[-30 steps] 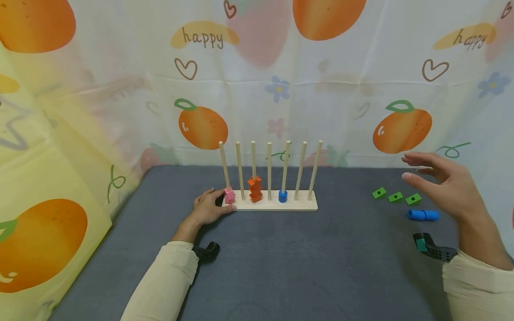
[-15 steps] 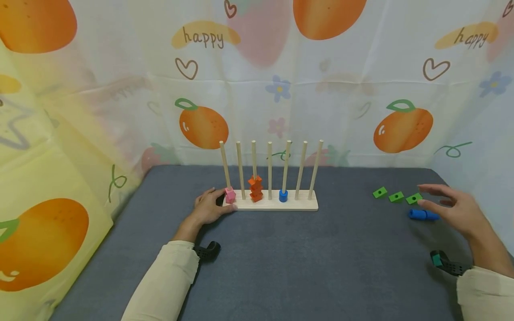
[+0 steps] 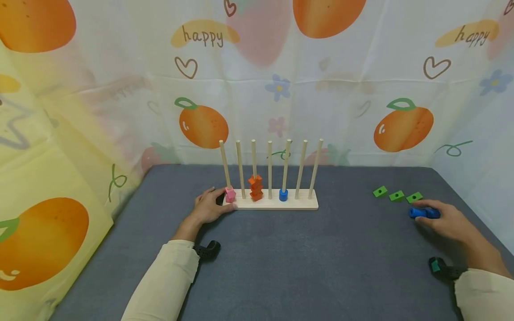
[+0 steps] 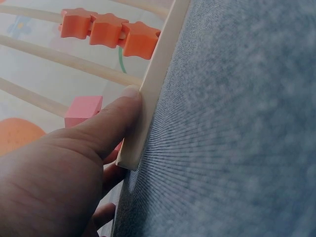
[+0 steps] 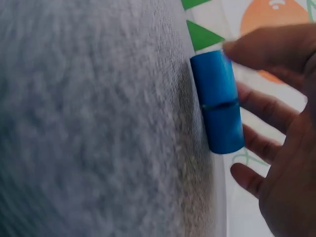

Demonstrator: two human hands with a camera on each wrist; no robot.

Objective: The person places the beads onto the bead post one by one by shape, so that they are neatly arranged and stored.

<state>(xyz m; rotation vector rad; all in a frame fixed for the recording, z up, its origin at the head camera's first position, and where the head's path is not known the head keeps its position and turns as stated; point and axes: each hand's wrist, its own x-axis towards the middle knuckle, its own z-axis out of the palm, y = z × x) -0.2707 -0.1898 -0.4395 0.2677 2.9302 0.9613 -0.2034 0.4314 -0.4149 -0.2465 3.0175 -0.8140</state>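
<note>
A pale wooden peg board (image 3: 273,205) with several upright pegs stands on the table. My left hand (image 3: 209,207) grips its left end, with the thumb along the front edge in the left wrist view and the fingers behind. Beside that thumb a pink block (image 4: 84,111) sits on the end peg. Orange star-shaped beads (image 3: 255,188) are stacked on another peg, and one blue cylinder bead (image 3: 283,195) is on a peg farther right. At the right, my right hand (image 3: 451,220) is around two blue cylinder beads (image 5: 217,101) lying end to end, fingers loosely bent; firm contact is unclear.
Three green blocks with holes (image 3: 396,196) lie in a row just beyond the blue beads. A printed cloth (image 3: 341,89) hangs behind the grey table (image 3: 305,258). Each wrist carries a dark camera mount (image 3: 441,269).
My right hand has lowered from above the table, swinging rightward and then down to the two blue beads. The left hand and the peg board have stayed put.
</note>
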